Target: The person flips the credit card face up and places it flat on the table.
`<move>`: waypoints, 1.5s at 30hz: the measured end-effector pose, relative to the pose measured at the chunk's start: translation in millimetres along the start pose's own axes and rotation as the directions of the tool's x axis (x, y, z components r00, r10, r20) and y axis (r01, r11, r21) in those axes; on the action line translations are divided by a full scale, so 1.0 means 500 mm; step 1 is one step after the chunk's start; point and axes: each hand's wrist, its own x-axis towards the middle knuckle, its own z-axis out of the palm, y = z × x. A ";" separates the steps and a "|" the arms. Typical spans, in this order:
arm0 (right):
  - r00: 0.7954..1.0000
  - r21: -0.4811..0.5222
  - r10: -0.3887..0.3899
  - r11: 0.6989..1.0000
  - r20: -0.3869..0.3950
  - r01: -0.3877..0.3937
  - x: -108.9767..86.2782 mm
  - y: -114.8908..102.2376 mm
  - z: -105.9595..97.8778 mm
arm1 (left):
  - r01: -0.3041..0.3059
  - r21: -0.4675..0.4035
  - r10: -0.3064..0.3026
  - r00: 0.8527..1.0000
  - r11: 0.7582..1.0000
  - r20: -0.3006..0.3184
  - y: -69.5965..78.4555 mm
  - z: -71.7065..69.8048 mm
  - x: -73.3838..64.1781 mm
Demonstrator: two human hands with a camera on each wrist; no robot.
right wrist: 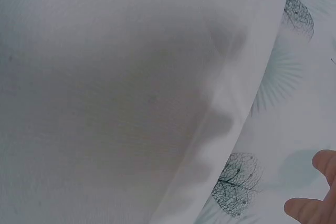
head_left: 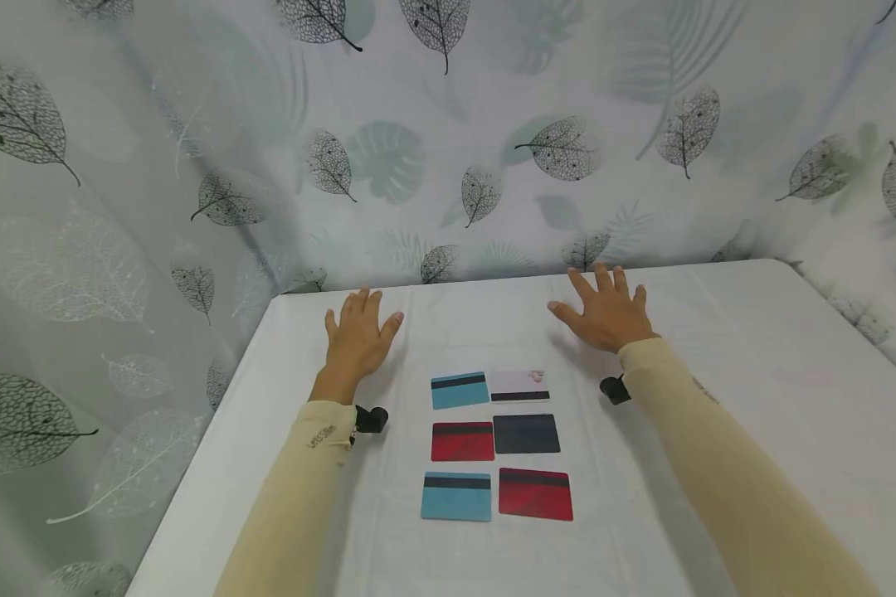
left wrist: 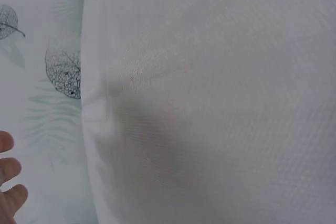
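My left hand is held over the far left of the white table with its fingers spread, holding nothing. On the far right side, my right hand is also spread and holds nothing. Between and nearer than the hands lie striped cards in two columns. The left column has a blue card, a red card and another blue card. In the right column are a white card, a dark card and a red card. Each wrist view catches only some fingertips.
A white cloth covers the table. Behind it and along the left hangs a leaf-patterned curtain. Small black devices are strapped at both wrists, below beige sleeves.
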 end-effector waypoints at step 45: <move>0.965 0.043 -0.252 0.967 0.072 0.249 -0.072 -0.152 0.060 | -0.191 -0.196 0.226 0.959 0.962 0.172 0.085 0.052 -0.078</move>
